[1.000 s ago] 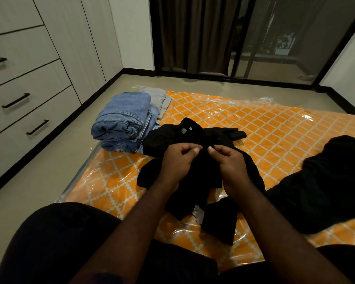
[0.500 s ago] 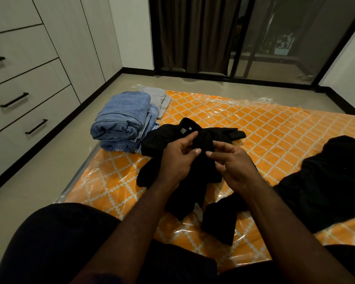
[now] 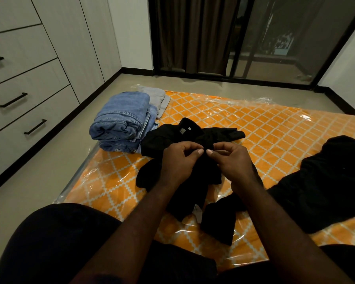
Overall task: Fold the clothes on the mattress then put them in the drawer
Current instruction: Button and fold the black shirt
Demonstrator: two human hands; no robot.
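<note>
Seen from the head camera, the left hand and right hand each pinched the black shirt, which lay crumpled near the mattress's left edge. Folded jeans sat at its far left corner.

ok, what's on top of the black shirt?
Only the two hands: the left hand and right hand pinch the black shirt near its middle, fingertips nearly meeting. Whether they pinch a button or plain cloth is hidden by the fingers.
</note>
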